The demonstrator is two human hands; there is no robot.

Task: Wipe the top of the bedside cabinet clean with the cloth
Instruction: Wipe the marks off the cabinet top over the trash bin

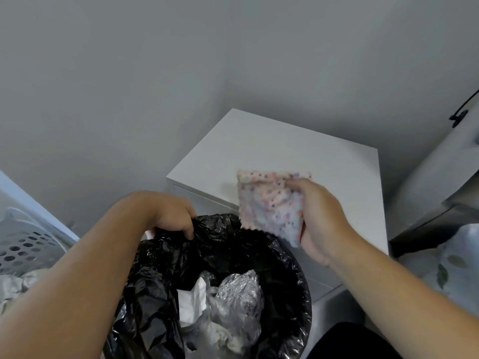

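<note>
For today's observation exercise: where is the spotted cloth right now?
In the head view, the spotted cloth is right of centre, folded and held in the right hand, above the front edge of the white bedside cabinet and the black bin liner.

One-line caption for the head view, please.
Right hand holds folded cloth over white cabinet; left hand grips bin liner.

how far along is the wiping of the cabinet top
The cabinet top looks bare and clean, so wiping seems mostly done. In hand: the right hand holds the folded cloth over the bin liner, whose rim the left hand grips. Any final pass is left.
</note>
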